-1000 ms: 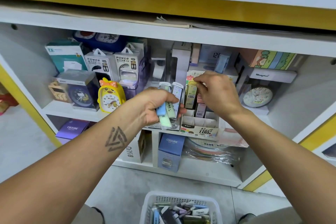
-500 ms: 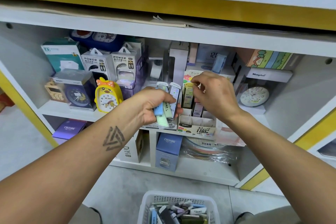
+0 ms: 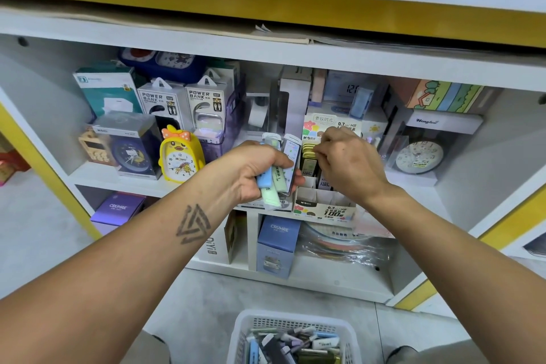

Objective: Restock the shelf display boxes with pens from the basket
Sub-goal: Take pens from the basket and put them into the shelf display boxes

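Since the earlier frame the right hand (image 3: 350, 164) has dropped lower over the display box (image 3: 323, 207) at frame centre, fingers curled together, pinching one yellow pack (image 3: 310, 148). The left hand (image 3: 254, 171) grips about four pastel packs (image 3: 274, 174), fingers wrapped round them. One white basket (image 3: 245, 331) of pens sits at bottom centre.

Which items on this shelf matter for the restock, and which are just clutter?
Job:
left hand holding pastel pen packs
right hand at the compartmented cardboard display box
white plastic basket of pens

Not part of it:
yellow duck alarm clock
white power bank boxes
round white clock
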A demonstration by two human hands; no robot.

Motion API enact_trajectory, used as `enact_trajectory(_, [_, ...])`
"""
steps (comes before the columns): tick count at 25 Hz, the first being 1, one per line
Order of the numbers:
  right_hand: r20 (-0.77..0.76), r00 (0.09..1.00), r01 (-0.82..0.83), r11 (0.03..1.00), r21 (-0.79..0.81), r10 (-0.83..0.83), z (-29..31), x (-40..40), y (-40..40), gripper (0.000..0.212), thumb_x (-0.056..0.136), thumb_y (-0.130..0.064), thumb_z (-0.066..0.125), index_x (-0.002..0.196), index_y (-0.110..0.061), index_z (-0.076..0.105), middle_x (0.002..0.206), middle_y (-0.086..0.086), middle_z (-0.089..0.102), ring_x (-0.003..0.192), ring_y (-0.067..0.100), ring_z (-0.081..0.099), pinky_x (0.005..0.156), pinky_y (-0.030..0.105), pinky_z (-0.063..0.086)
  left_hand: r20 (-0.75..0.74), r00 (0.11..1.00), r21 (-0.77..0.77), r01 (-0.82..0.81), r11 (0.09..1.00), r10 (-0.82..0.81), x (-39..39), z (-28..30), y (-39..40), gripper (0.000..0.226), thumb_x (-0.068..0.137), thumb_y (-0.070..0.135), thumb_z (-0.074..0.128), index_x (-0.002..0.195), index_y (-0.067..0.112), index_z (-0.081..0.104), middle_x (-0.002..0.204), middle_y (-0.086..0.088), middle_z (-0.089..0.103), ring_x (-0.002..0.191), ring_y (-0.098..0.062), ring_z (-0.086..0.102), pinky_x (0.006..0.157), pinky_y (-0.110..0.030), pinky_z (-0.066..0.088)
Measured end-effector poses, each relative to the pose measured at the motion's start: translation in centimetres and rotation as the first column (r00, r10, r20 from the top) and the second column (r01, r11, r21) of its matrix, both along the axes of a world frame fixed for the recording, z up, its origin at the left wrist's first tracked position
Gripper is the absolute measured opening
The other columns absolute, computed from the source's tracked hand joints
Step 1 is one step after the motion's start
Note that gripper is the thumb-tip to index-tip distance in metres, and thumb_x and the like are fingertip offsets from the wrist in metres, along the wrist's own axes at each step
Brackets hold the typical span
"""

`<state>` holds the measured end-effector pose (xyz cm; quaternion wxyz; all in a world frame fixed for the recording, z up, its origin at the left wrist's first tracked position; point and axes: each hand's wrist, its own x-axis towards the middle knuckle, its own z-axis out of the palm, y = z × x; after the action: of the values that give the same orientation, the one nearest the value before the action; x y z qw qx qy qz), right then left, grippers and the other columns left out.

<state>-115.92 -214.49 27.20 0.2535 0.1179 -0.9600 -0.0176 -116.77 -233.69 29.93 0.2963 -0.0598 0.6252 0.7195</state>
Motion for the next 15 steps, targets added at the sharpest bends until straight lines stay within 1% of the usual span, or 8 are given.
enact_trajectory(2, [0.019, 1.000, 0.002, 1.000, 0.011, -0.002, 0.1, 0.1, 0.0, 0.022, 0.096, -0.017, 0.056, 0.085, -0.012, 0.074, 0.096, 0.000, 0.063, 0.092, 0.022, 0.055, 0.055, 0.029, 0.041, -0.006, 1.000, 0.005, 0.020, 1.000, -0.020, 0.1, 0.0, 0.2, 0.018, 0.090, -0.011, 0.053, 0.107, -0.006, 0.058, 0.091, -0.029, 0.070, 0.073, -0.036, 0.073, 0.067, -0.046, 0.059])
enact_trajectory(4, [0.082, 0.996, 0.003, 0.971, -0.241, 0.017, 0.6, 0.3, -0.5, 0.023, 0.099, -0.024, 0.053, 0.097, -0.016, 0.075, 0.098, -0.002, 0.066, 0.092, 0.019, 0.058, 0.064, 0.032, 0.046, -0.002, 0.999, 0.024, 0.042, 0.999, -0.042, 0.2, 0.0, 0.3, 0.019, 0.089, -0.013, 0.055, 0.106, -0.006, 0.059, 0.087, -0.029, 0.070, 0.073, -0.036, 0.073, 0.068, -0.047, 0.060])
enact_trajectory(5, [0.149, 0.988, 0.027, 0.882, -0.471, 0.049, 1.1, 0.4, -0.8, 0.022, 0.099, -0.027, 0.054, 0.102, -0.018, 0.074, 0.094, -0.003, 0.069, 0.086, 0.017, 0.061, 0.067, 0.032, 0.049, 0.004, 0.999, 0.030, 0.052, 0.998, -0.053, 0.4, 0.0, 0.4, 0.020, 0.088, -0.014, 0.055, 0.106, -0.006, 0.060, 0.089, -0.029, 0.070, 0.074, -0.036, 0.072, 0.066, -0.047, 0.061])
enact_trajectory(7, [0.275, 0.939, 0.134, 0.515, -0.846, 0.207, 2.1, 0.6, -1.3, 0.017, 0.097, -0.029, 0.062, 0.104, -0.019, 0.074, 0.077, -0.005, 0.071, 0.063, 0.011, 0.062, 0.060, 0.026, 0.052, 0.015, 0.997, 0.034, 0.076, 0.997, -0.076, 0.6, 0.1, 0.7, 0.024, 0.088, -0.014, 0.057, 0.110, -0.006, 0.061, 0.093, -0.028, 0.070, 0.078, -0.037, 0.072, 0.058, -0.045, 0.062])
enact_trajectory(8, [0.293, 0.918, 0.176, 0.386, -0.905, 0.268, 2.5, 0.8, -1.4, 0.014, 0.095, -0.025, 0.067, 0.101, -0.015, 0.074, 0.070, -0.005, 0.070, 0.054, 0.010, 0.059, 0.054, 0.022, 0.049, 0.020, 0.995, 0.034, 0.094, 0.995, -0.095, 0.7, 0.1, 0.8, 0.027, 0.088, -0.012, 0.057, 0.114, -0.006, 0.062, 0.095, -0.027, 0.070, 0.079, -0.036, 0.072, 0.056, -0.044, 0.061])
enact_trajectory(10, [0.292, 0.912, 0.208, 0.287, -0.935, 0.288, 2.9, 1.0, -1.2, 0.011, 0.091, -0.012, 0.072, 0.099, -0.004, 0.072, 0.067, 0.002, 0.067, 0.047, 0.008, 0.055, 0.047, 0.018, 0.046, 0.037, 0.992, 0.054, 0.117, 0.992, -0.119, 0.6, 0.2, 1.0, 0.027, 0.090, -0.008, 0.057, 0.117, -0.006, 0.061, 0.096, -0.026, 0.070, 0.086, -0.036, 0.072, 0.060, -0.045, 0.062])
enact_trajectory(13, [0.209, 0.964, 0.172, 0.212, -0.962, 0.165, 3.8, 1.0, 0.0, 0.004, 0.091, -0.005, 0.070, 0.095, -0.003, 0.071, 0.075, 0.012, 0.068, 0.047, 0.007, 0.054, 0.048, 0.021, 0.046, 0.062, 0.998, 0.072, 0.022, 0.997, -0.026, 0.0, 0.3, 0.6, 0.012, 0.095, -0.003, 0.053, 0.106, -0.002, 0.056, 0.095, -0.024, 0.069, 0.085, -0.034, 0.070, 0.070, -0.048, 0.059])
enact_trajectory(15, [0.131, 0.988, 0.109, 0.231, -0.967, 0.083, 4.3, 0.7, 1.0, 0.004, 0.091, -0.005, 0.070, 0.090, -0.010, 0.070, 0.075, 0.008, 0.068, 0.050, 0.007, 0.057, 0.050, 0.023, 0.046, 0.095, 0.994, 0.056, -0.067, 0.996, 0.062, -0.5, 0.0, 0.0, 0.008, 0.097, -0.003, 0.047, 0.103, 0.000, 0.052, 0.092, -0.023, 0.068, 0.075, -0.031, 0.070, 0.069, -0.046, 0.059])
